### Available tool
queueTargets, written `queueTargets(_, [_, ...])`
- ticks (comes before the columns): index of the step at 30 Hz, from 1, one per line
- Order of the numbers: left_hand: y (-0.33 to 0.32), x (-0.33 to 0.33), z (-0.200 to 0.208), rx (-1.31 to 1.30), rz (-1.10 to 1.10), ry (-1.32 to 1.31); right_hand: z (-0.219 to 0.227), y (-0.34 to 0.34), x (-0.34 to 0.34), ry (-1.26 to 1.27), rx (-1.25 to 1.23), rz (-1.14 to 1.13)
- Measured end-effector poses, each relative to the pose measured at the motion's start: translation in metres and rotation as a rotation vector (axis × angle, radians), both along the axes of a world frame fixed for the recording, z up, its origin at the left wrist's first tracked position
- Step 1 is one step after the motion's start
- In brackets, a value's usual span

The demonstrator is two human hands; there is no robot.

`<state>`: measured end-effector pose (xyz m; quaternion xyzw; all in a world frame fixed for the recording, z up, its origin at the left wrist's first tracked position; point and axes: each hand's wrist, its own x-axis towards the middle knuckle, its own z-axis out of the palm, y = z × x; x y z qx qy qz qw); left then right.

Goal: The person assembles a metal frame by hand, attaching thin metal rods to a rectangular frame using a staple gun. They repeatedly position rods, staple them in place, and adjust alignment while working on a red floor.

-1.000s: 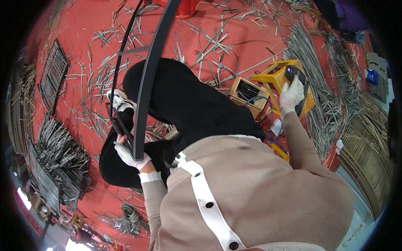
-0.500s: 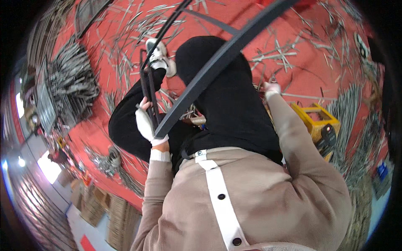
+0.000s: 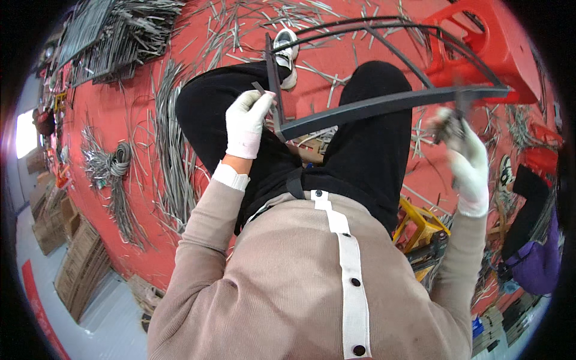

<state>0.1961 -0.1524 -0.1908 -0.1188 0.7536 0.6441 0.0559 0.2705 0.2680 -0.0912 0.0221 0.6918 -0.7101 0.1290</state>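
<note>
Two gloved hands (image 3: 246, 123), one frame (image 3: 384, 102)

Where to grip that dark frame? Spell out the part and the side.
Probably the flat curved bar, one hand near each end, coming from below. It lies crosswise over the knees, broad and bare, so fingers can wrap it. The left hand already grips the corner joint; the right hand is at the far end.

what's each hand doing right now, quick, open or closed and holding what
Left hand: closed, pinching the dark curved metal frame near its corner.
Right hand: blurred, closed around the frame's far end.
</note>
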Motion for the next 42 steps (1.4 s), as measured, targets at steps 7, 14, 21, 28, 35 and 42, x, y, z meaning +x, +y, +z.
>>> queueTargets(7, [-0.006, 0.019, 0.011, 0.113, 0.061, 0.067, 0.009, -0.141, -0.158, 0.763, 1.154, 0.858])
queueTargets(14, [-0.016, 0.031, 0.007, -0.05, 0.039, 0.184, -0.035, -0.173, -0.189, 0.69, 1.153, 1.213])
queueTargets(21, [-0.017, 0.027, 0.025, -0.103, 0.047, 0.144, -0.026, -0.184, -0.169, 0.765, 1.156, 1.118])
queueTargets(28, [0.054, 0.039, 0.055, -0.797, -0.537, 0.65, -0.002, -0.058, -0.084, 0.584, 0.552, -0.49])
queueTargets(35, [0.109, 0.007, 0.044, -1.043, -0.799, 0.499, -0.178, 0.073, 0.093, -0.525, 0.126, -1.094])
queueTargets(42, [0.073, -0.105, 0.127, -0.806, -0.738, 0.478, -0.304, 0.08, 0.129, -0.706, 0.803, -0.831])
